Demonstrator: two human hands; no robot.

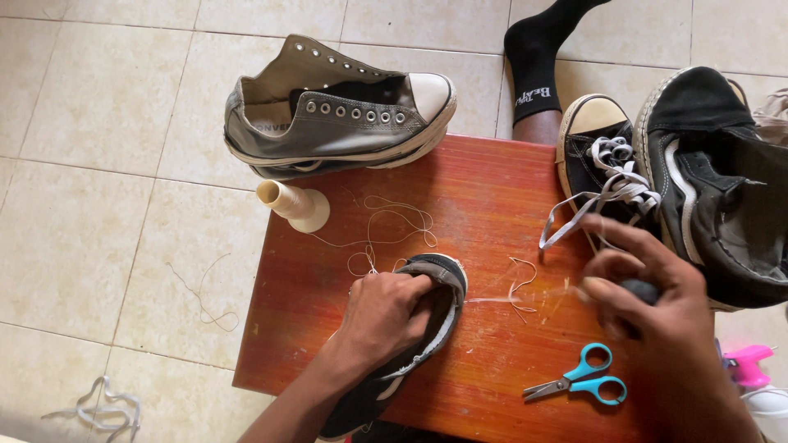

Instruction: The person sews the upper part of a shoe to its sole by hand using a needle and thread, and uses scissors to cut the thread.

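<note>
On the desk (492,189): your left hand (382,316) clamps the dark shoe (427,328) | right hand (648,303) fingers pinch a grey handle, thread (492,299) taut | risk: hard tug could snap thread.

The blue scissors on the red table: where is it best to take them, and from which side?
Probably by the two ring handles of the blue scissors, which point right, toward the right hand. Come from above on that side; the closed blades point left, and the scissors lie flat on the table.
</note>
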